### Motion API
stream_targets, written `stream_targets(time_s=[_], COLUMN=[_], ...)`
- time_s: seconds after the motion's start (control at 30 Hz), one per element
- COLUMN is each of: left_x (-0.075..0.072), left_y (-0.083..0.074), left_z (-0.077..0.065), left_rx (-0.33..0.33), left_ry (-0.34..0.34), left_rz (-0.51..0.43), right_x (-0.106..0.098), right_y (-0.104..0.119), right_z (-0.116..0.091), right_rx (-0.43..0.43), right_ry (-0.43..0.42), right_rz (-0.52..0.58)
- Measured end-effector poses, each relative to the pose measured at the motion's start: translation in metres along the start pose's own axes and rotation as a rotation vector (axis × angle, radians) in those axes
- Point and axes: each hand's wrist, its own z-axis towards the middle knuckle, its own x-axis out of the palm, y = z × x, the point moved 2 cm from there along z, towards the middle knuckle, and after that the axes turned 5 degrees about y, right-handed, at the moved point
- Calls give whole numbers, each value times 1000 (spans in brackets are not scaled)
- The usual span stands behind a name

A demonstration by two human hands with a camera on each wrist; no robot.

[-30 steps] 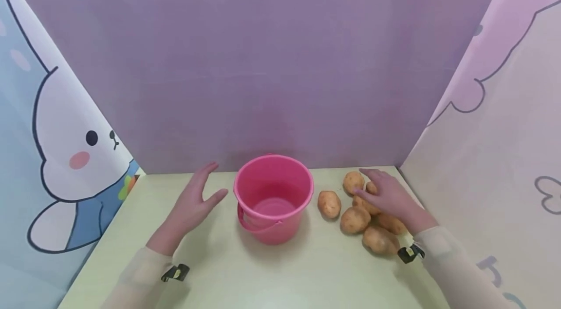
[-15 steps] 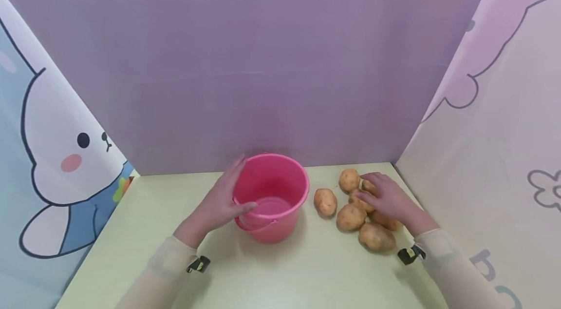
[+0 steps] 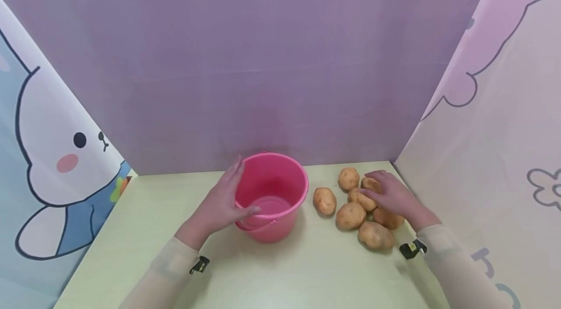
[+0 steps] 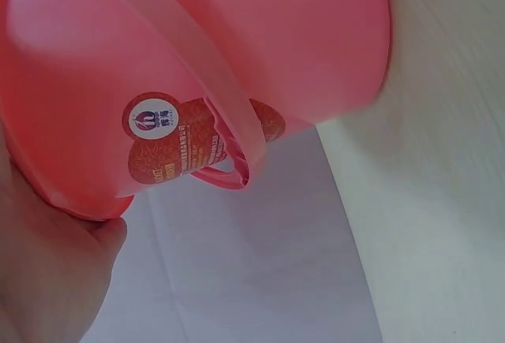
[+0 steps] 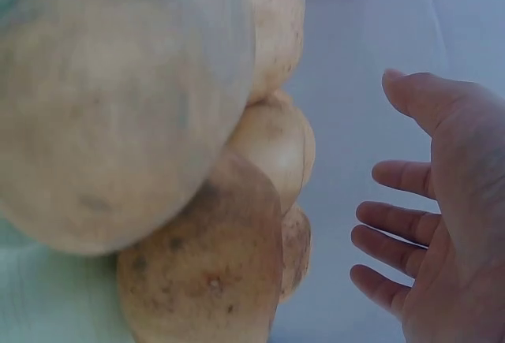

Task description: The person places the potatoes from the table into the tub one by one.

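Observation:
A pink bucket stands upright on the table. My left hand holds its left rim, with the thumb reaching over the front edge. In the left wrist view, part of that hand meets the rim beside the bucket's labelled wall. To the right lies a group of brown potatoes, with one potato a little apart, closer to the bucket. Above the rear of the group my right hand hovers with spread fingers. The right wrist view shows this hand apart from the potatoes, holding nothing.
The pale table ends at a purple backdrop. Printed side panels rise on the left and right. The bucket's handle hangs down at its front.
My left hand has moved right from beside the bucket onto its rim. The right hand stays over the potatoes with little shift. The whole view has tilted slightly.

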Motion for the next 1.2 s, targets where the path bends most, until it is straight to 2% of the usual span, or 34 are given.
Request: stream_targets(time_s=[0.33, 0.6, 0.9, 1.1, 1.2], left_x=[-1, 1, 4, 4, 4], left_y=[0, 3, 4, 5, 5], left_z=[0, 1, 1, 1, 1], left_rx=[-3, -1, 0, -4, -6], left_ry=[-8, -6, -17, -18, -19], left_rz=[6, 9, 9, 7, 8], right_x=[-4, -8, 2, 10, 12], right_y=[-22, -44, -67, -74, -74], right_z=[18, 32, 35, 34, 34], right_rx=[-45, 93, 150, 164, 146], right_ry=[19, 108, 185, 184, 171], right_rz=[39, 131, 158, 153, 146])
